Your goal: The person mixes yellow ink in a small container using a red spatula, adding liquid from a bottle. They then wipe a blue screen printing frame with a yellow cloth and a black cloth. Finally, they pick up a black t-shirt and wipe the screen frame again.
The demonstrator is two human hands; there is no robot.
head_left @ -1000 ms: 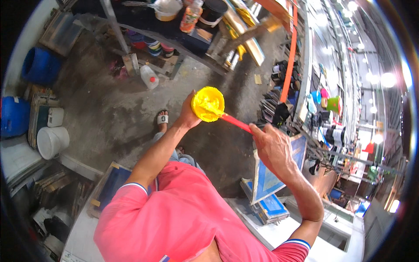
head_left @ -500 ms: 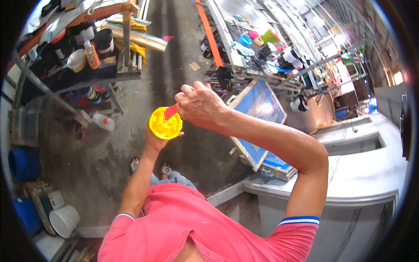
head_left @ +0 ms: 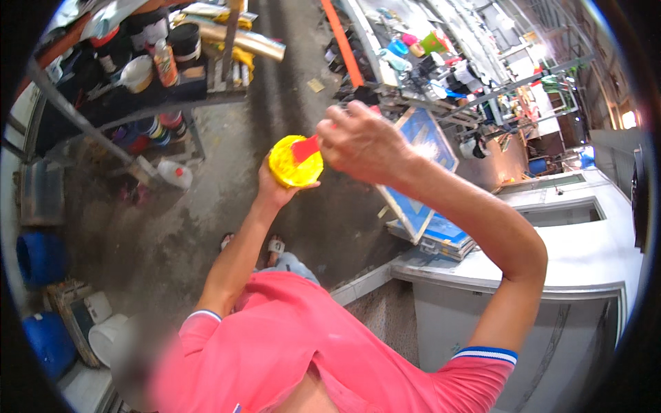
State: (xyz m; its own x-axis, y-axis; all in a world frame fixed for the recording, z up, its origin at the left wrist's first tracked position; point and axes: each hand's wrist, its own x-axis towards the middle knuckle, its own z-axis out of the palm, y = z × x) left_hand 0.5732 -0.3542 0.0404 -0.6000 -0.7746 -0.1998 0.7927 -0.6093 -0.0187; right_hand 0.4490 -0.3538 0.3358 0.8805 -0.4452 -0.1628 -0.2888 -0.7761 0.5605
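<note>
My left hand (head_left: 275, 187) is wrapped round a tub of thick yellow paint (head_left: 295, 172), gripping it from below and the side. Yellow smears coat the tub's rim. In my right hand (head_left: 361, 141) is a red spatula (head_left: 305, 148), held in a closed fist. Its flat blade dips into the paint at the upper right of the tub. The fist hides most of the spatula's handle, and the tub covers part of my left fingers.
To the left, a dark shelf (head_left: 131, 110) carries buckets and a spray bottle (head_left: 165, 63). Blue-meshed screen frames (head_left: 420, 206) lean at the right beside a white counter (head_left: 475, 272). A cluttered table (head_left: 385, 55) stands beyond. Blue drums (head_left: 43, 258) sit at the far left.
Both hands, with the tub and spatula, have shifted right and slightly up in the picture. The spatula stays in the paint. The surroundings have shifted a little too.
</note>
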